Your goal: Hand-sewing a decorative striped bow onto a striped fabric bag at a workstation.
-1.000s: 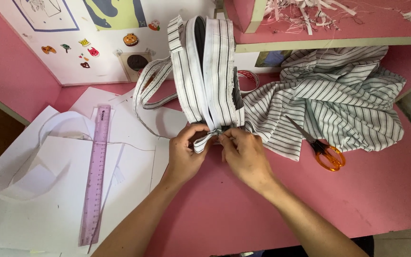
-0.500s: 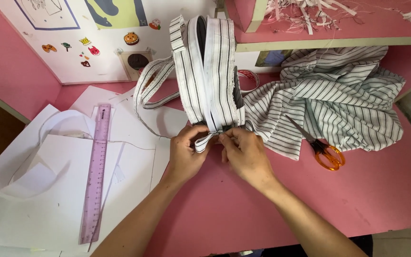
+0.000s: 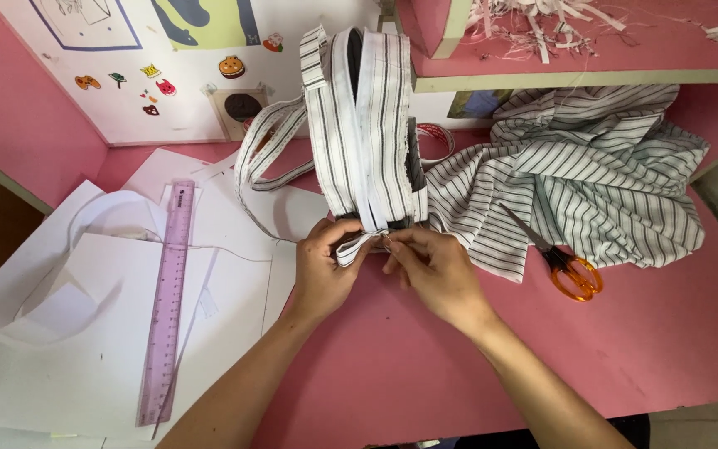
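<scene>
Pink table [image 3: 425, 391] fills the view; near its middle stands a striped cloth strap bundle [image 3: 367, 125], soft, light and floppy, probably best held at its folded lower end. Both the left hand [image 3: 326, 270] and right hand [image 3: 434, 270] have fingers pinched together on that end. Orange scissors [image 3: 571, 274] lie at three o'clock, a purple ruler [image 3: 168, 299] at nine o'clock.

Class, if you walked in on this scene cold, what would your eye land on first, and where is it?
First, the striped fabric strips rising at centre, pinched at their lower end by the left hand and right hand. Next, orange-handled scissors lie on crumpled striped cloth at right; a purple ruler rests on white paper at left.
</scene>
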